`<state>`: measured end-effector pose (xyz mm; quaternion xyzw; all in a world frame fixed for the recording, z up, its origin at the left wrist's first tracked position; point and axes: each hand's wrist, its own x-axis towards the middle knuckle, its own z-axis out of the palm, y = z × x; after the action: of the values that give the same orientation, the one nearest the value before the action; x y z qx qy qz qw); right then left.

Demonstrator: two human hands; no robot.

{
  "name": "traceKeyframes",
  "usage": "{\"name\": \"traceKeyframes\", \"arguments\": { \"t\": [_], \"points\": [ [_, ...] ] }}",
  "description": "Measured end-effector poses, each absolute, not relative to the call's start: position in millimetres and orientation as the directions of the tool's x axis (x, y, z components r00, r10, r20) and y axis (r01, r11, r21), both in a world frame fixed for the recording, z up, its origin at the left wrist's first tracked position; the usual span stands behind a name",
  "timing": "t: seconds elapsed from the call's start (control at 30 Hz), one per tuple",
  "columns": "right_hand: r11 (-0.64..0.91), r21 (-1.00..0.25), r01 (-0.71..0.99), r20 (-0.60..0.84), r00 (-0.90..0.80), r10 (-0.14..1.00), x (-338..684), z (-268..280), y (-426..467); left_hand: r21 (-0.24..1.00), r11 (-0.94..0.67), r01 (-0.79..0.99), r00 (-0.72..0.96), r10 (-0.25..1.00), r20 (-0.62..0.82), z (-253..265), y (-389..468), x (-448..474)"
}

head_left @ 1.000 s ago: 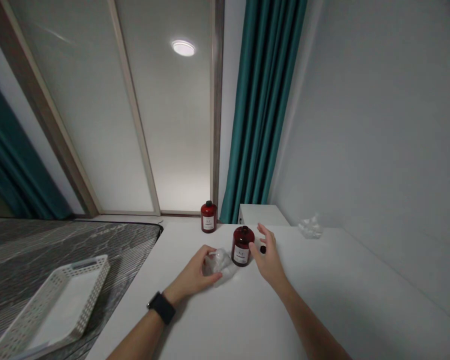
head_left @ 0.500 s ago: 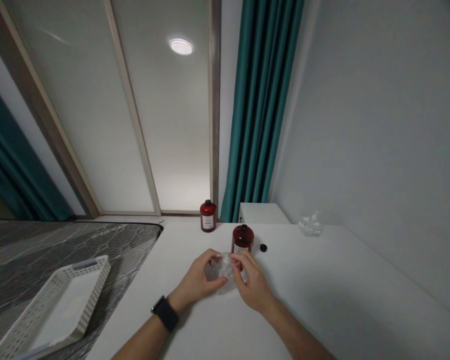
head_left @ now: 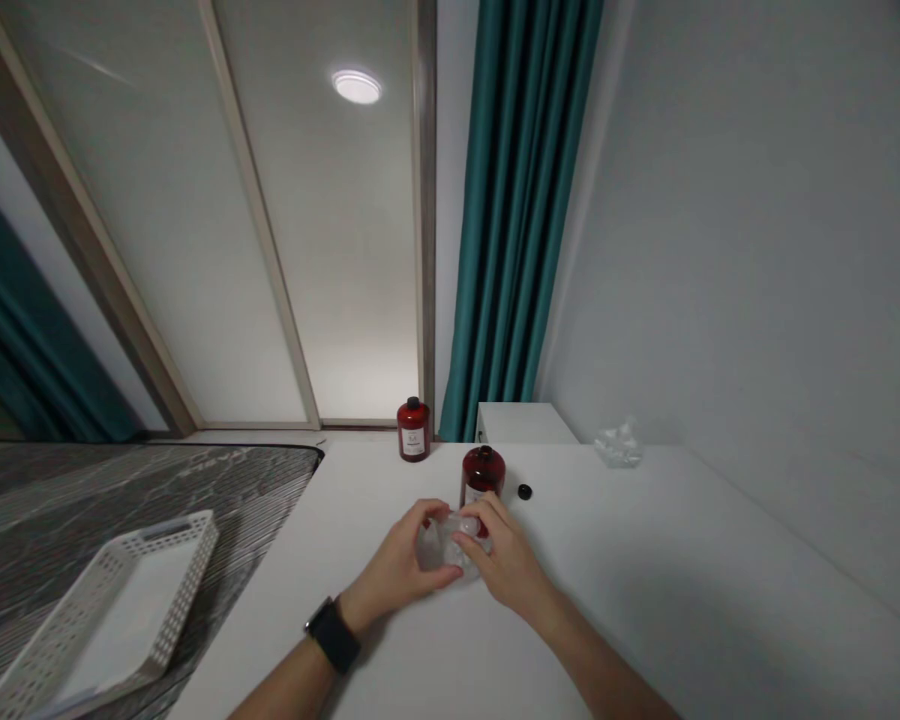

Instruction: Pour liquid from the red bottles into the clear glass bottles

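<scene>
My left hand (head_left: 406,558), with a black watch on its wrist, curves its thumb and fingers around a crumpled clear plastic bag (head_left: 436,541). From the other side my right hand (head_left: 504,562) pinches the bag's upper right part. What the bag holds, if anything, is too blurred to tell. Just behind my hands stands a dark red bottle (head_left: 484,470) with no cap on its neck, its label partly covered by my right fingers. Its small black cap (head_left: 525,491) lies on the table to the right.
A capped red bottle (head_left: 413,432) with a white label stands at the back of the white table (head_left: 420,660). Another crumpled clear bag (head_left: 619,444) lies at the back right by the wall. On the left, a white perforated basket (head_left: 187,590) rests on a grey patterned surface.
My right thumb and fingers have closed over the bag's upper right part, shifting slightly left. The left hand stays around it. The bottles and the cap keep their places.
</scene>
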<state>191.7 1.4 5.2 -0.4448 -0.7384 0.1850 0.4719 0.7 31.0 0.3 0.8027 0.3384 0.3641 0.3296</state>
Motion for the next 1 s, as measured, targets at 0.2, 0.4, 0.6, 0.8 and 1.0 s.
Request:
{"name": "traceKeyframes", "arguments": {
  "t": [0.2, 0.4, 0.6, 0.8, 1.0],
  "points": [
    [0.495, -0.712, 0.497, 0.537, -0.068, 0.841, 191.7, 1.2, 5.5, 0.704, -0.578, 0.413, 0.552, 0.774, 0.311, -4.8, 33.9, -0.4],
    [0.540, -0.609, 0.581, 0.544, -0.188, 0.817, 197.5, 5.9, 3.0, 0.452, -0.737, 0.502, 0.546, 0.676, 0.496, -1.2, 32.8, 0.1],
    [0.453, -0.619, 0.642, 0.453, -0.179, 0.873, 197.5, 1.0, 2.6, 0.299, -0.797, 0.524, 0.616, 0.597, 0.514, 2.8, 32.3, -2.2],
    [0.464, -0.634, 0.618, 0.415, -0.234, 0.879, 200.8, 2.2, 4.8, 0.370, -0.796, 0.479, 0.631, 0.605, 0.485, 5.9, 31.9, -3.2],
    [0.509, -0.605, 0.612, 0.410, -0.309, 0.858, 203.8, 4.2, 4.5, 0.427, -0.784, 0.451, 0.639, 0.618, 0.459, 8.1, 33.3, -9.1]
  ]
}}
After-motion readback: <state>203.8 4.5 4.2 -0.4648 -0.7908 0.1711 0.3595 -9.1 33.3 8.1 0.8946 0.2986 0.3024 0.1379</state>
